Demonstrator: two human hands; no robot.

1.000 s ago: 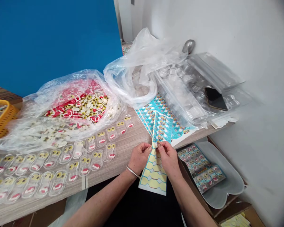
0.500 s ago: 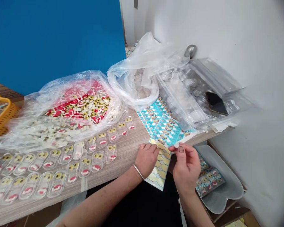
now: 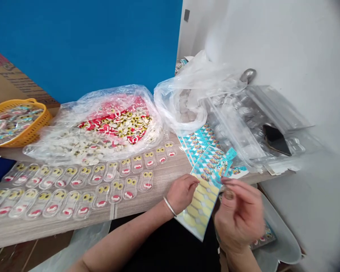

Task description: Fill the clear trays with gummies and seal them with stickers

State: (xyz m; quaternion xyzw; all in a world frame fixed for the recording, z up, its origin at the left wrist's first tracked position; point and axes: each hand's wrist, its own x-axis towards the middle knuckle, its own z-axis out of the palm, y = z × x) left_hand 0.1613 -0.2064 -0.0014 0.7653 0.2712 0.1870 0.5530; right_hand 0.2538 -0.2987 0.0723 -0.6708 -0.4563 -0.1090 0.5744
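My left hand (image 3: 184,193), a bangle on its wrist, lies with curled fingers on a sticker sheet (image 3: 202,207). The sheet's near part is bare yellow backing, its far part light blue printed stickers, and its near corner hangs past the table edge. My right hand (image 3: 239,211) pinches a light blue printed sticker (image 3: 226,163), lifted off the sheet. Under this sheet are more blue sticker sheets (image 3: 197,140). Left of my hands stand rows of small clear blister packs (image 3: 130,187), each with two yellow eyes and a red and white mouth-shaped piece.
A clear bag (image 3: 121,121) full of eye and mouth pieces lies behind the rows. At left is a yellow basket (image 3: 36,126) of packs. A bag of empty clear shells (image 3: 238,128) with a phone (image 3: 276,139) on it sits at right, near a grey bin (image 3: 286,241).
My right hand has pulled a sticker up and away from the sheet, rising to the right. The left hand stays on the sheet. The view has swung left.
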